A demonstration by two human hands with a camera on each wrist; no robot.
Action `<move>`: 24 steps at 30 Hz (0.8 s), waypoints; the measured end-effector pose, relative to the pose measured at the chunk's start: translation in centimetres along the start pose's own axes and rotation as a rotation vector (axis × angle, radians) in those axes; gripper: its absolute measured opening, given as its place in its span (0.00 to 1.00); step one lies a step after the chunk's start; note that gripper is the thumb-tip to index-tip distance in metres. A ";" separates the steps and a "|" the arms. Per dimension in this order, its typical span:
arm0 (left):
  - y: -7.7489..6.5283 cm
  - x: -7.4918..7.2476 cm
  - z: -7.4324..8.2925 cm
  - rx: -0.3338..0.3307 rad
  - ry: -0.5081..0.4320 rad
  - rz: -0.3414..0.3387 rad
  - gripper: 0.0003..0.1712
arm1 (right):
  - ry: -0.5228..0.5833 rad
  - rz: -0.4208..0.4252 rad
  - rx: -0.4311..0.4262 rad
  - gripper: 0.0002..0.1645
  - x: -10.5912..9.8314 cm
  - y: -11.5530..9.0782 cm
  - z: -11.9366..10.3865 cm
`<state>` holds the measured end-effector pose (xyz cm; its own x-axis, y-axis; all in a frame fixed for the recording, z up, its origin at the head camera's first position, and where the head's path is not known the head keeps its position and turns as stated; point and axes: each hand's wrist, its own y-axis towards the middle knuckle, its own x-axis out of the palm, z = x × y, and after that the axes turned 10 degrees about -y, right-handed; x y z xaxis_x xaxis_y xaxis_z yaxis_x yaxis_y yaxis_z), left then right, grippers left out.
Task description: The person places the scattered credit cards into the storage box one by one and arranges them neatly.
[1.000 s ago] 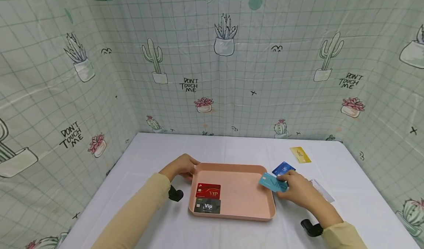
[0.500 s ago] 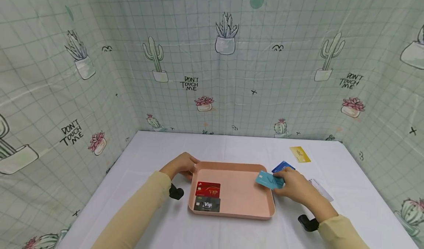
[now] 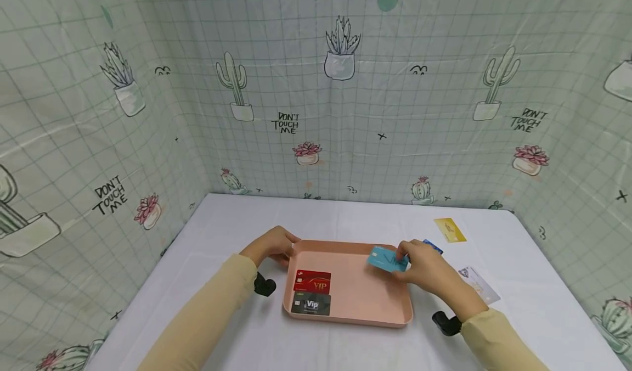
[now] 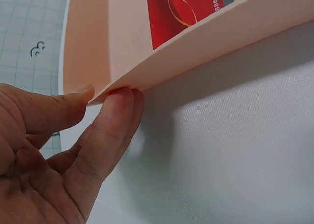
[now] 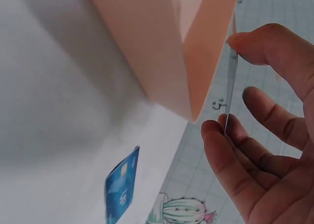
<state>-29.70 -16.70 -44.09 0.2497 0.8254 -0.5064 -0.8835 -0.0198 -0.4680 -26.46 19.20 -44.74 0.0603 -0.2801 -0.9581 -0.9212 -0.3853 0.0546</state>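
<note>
My left hand point(image 3: 273, 246) pinches the far left corner of the pink tray point(image 3: 353, 319), thumb inside the rim and fingers outside, as the left wrist view shows. Inside the tray's left part lie a red VIP card point(image 3: 312, 281) and, nearer me, a dark grey Vip card point(image 3: 310, 303). My right hand point(image 3: 428, 272) holds a light blue card point(image 3: 382, 258) by its edges over the tray's far right corner. Seen from the right wrist, that card point(image 5: 230, 82) is edge-on between thumb and fingers, above the tray wall.
Right of the tray, a dark blue card point(image 3: 433, 246) is partly hidden behind my right hand; the right wrist view shows it on the white cloth. A gold card point(image 3: 450, 230) lies farther back, and a whitish card point(image 3: 479, 284) near my right wrist. Patterned cloth walls surround the table.
My right hand has carried the light blue card left, from the tray's right edge to over its far right corner. The left hand keeps its grip on the tray.
</note>
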 end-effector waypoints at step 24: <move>0.0 0.1 -0.1 0.009 -0.003 0.002 0.23 | -0.053 -0.028 -0.100 0.10 1.4 3.4 -6.1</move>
<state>-29.59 -16.67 -44.18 0.2471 0.8268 -0.5053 -0.8875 -0.0162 -0.4605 -27.12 12.13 -44.18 0.0623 -0.2219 -0.9731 -0.8762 -0.4790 0.0531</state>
